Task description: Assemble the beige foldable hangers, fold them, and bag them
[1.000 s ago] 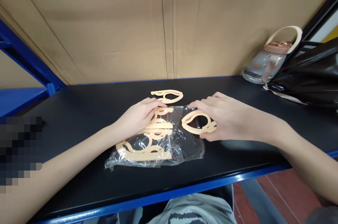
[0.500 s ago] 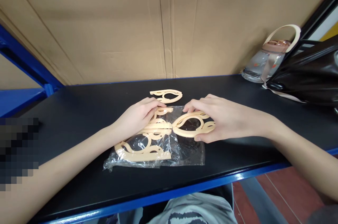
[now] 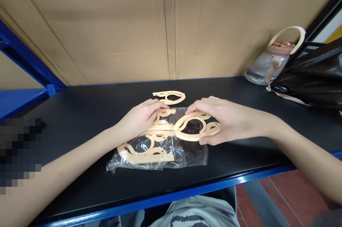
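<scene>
A clear plastic bag [image 3: 192, 157] lies flat on the black tabletop with several cream folding hangers [image 3: 149, 158] inside. My left hand [image 3: 143, 114] is closed over the bag's upper left part, with its fingers pointing right. Part of the bag and some hangers are hidden under it. My right hand [image 3: 219, 118] holds a folded cream hanger [image 3: 189, 137] by its right end, thumb at the near side and fingers at the far side. That hanger's left tip meets the hangers in the bag. Another folded hanger [image 3: 180, 100] lies just beyond the bag.
A clear water bottle [image 3: 263, 65] with a pinkish lid and a looped handle stands at the back right. Beside it lies a shiny black bag [image 3: 315, 81]. Cardboard [image 3: 120, 24] forms the back wall. A blue edge [image 3: 187, 193] borders the table's front.
More of the held hanger's right end shows beside my right palm, and the hanger sits very slightly further left against the bag. My left hand stays in place.
</scene>
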Demonstrator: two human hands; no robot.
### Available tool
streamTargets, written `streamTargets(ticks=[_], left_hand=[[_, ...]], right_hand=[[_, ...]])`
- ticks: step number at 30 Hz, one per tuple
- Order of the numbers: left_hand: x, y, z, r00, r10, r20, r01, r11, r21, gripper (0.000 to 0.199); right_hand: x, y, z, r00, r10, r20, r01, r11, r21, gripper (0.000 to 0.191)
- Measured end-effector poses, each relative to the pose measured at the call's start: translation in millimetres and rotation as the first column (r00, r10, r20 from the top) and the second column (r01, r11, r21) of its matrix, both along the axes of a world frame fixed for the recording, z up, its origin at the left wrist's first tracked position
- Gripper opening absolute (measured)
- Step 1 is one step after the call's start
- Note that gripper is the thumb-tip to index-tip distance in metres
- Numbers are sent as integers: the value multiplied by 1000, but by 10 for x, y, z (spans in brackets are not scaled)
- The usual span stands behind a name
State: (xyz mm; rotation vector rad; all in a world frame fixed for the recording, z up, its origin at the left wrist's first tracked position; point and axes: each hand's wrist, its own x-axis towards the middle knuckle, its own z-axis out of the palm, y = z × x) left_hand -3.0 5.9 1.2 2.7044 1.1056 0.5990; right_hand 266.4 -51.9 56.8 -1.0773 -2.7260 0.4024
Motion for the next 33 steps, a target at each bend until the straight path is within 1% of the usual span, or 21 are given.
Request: streamTargets(ticks=[4, 7, 11, 16, 22, 26, 29, 31, 33], left_hand=[[-2, 3, -11, 1000, 6, -3, -6, 1000, -5, 33], [-5, 6, -14, 1000, 3, 0, -3, 1000, 4, 33], [0, 6, -5, 1000, 1, -4, -1, 1000, 0, 33], [8, 1, 5, 1000, -1, -3, 1, 1000, -9, 32], [1, 2, 3, 1000, 0, -11, 0, 1000, 0, 32], [9, -2, 14, 1000, -8, -15, 8, 1000, -3, 33], [12, -9, 21, 1000, -15, -21, 15, 1000, -9, 33], [11, -12, 19, 1000, -13, -22, 13, 1000, -10, 33], [9, -10, 14, 1000, -13, -21, 12, 1000, -11, 33]], right_hand=[[95, 17, 37, 997, -27, 73, 27, 1000, -4, 45], [113, 15, 23, 994, -34, 100, 37, 999, -30, 46], [26, -16, -33, 996, 41, 78, -38, 998, -42, 46], [-86, -58, -61, 988, 146, 46, -145, 989, -34, 39], [-121, -69, -70, 996, 73, 45, -74, 997, 25, 42], [-155, -72, -97, 994, 111, 16, -111, 993, -26, 38], [-178, -84, -115, 995, 96, -6, -96, 992, -78, 40], [-187, -94, -123, 997, 74, -4, -74, 994, -82, 41], [-191, -104, -124, 998, 62, 15, -62, 997, -50, 40]])
